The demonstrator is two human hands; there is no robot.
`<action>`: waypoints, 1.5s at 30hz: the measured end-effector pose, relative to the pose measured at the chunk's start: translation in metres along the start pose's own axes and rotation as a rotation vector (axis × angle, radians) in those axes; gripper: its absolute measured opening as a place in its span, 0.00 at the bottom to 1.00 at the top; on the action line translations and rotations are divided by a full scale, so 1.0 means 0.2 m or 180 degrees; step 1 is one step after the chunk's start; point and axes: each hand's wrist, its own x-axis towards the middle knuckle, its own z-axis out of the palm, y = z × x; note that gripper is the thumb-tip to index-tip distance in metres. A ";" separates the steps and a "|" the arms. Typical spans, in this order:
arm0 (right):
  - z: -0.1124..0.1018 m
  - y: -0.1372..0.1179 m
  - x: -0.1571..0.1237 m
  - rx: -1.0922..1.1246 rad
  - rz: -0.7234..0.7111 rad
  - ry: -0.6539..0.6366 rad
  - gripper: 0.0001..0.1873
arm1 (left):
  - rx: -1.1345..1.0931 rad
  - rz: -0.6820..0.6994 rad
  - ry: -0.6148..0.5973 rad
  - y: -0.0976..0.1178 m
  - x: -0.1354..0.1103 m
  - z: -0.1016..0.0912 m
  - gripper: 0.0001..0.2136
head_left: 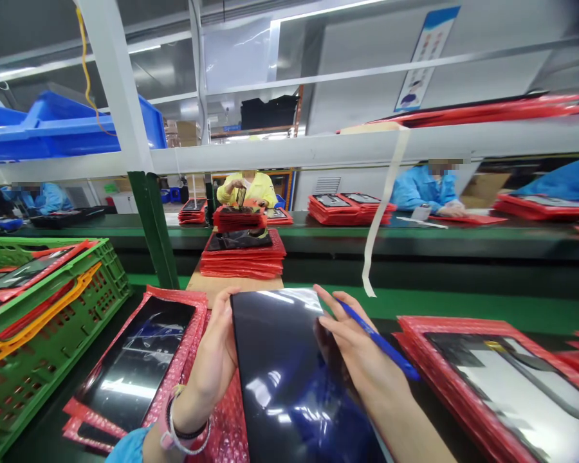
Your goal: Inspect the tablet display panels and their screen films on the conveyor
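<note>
- Head view is showing a black panel, glossy and reflecting the ceiling lights, tilting up just in front of the person, low in the middle of the frame.
- The left hands-side grip: the left hand is closing around the panel's left edge, with a beaded bracelet sitting on that wrist.
- The right hand is lying with its fingers fairly flat on the panel's upper right part, while pinching a blue pen that is pointing up and to the left.
- A red bubble-wrap sleeve with a dark panel inside is lying just left of the held panel, partly beneath it.
- Another bagged panel is lying to the right on the bench.
- A green crate is standing at far left, holding more red sleeves.
- A stack of red sleeves is sitting straight ahead, beyond the panel.
- A white strip is hanging down from the shelf rail above.
- Across the line, a person in yellow and a person in blue are working among more red stacks.
</note>
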 end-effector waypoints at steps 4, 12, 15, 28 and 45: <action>-0.03 0.14 0.02 -0.0117 0.0080 -0.0002 0.19 | 0.0667 -0.0356 0.0069 -0.03 0.03 -0.15 0.27; -0.07 0.53 0.10 -0.0249 -0.0046 0.0423 0.14 | 0.1807 -0.1216 0.0673 -0.07 -0.03 -0.59 0.22; -0.06 0.58 0.06 -0.0354 -0.0273 0.0428 0.13 | 0.1906 -0.1501 0.0539 -0.07 -0.05 -0.62 0.14; -0.13 0.50 0.02 -0.1814 -0.1089 -0.0351 0.09 | 0.1807 -0.1438 -0.0225 0.00 0.09 -0.44 0.16; -0.51 0.28 0.12 -0.4094 -0.1791 -0.1421 0.23 | 0.2493 -0.1028 0.1227 0.56 0.12 -1.14 0.22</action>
